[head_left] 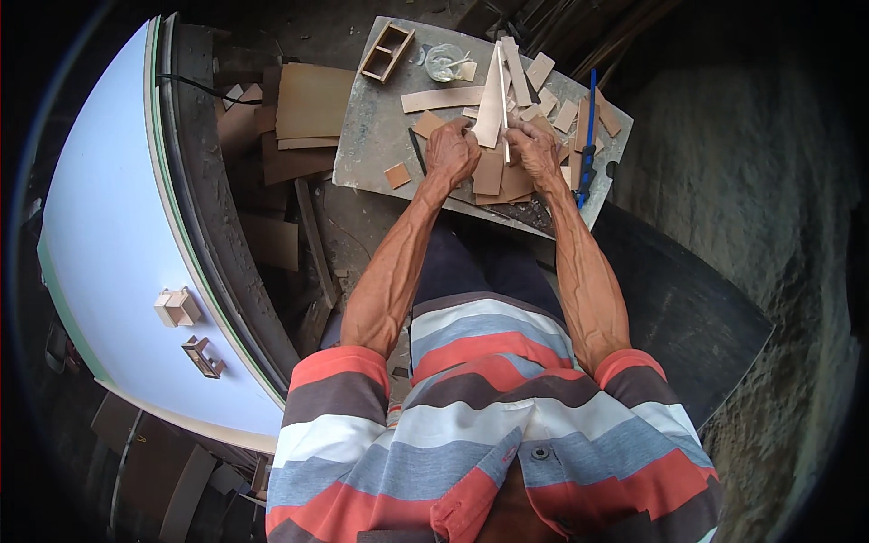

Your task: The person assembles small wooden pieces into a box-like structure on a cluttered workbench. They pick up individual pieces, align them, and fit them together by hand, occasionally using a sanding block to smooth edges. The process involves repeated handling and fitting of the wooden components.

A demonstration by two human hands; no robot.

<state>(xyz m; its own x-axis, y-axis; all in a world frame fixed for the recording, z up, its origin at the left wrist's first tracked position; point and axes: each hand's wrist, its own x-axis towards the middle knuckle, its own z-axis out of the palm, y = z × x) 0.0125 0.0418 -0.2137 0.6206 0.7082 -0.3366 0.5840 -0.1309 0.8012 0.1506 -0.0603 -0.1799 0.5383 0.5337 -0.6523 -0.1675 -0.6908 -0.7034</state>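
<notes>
Right hand: the person's right hand [536, 152] has its fingers clamped on a thin, straight, pale wooden strip [504, 98] near its lower end, a grip that probably steadies it while leaving most of its length free.
Pale strip: it points away from the person, along the right side of a broad, pale, tapering wooden board [489, 110]; whether the 2 touch cannot be told.
Left hand: the person's left hand [454, 152] is at the board's lower left, fingers curled and drawn together; whether they grip anything cannot be told. Being there, it could brace the board.
Offcuts: flat tan and brown rectangular wooden pieces [488, 172] lie loosely around both hands on the grey, worn tabletop [367, 136], seemingly spread for easy picking.
Bowl: a round clear bowl with whitish contents [444, 63] sits beyond the hands, perhaps there to be reachable without being knocked.
Frame: a brown rectangular wooden frame with 1 crossbar [387, 52] rests at the far left corner, apart from the clutter, likely for protection.
Blue tool: a long, slim blue-and-black tool [587, 154] lies to the right of the right hand, presumably placed within its reach.
</notes>
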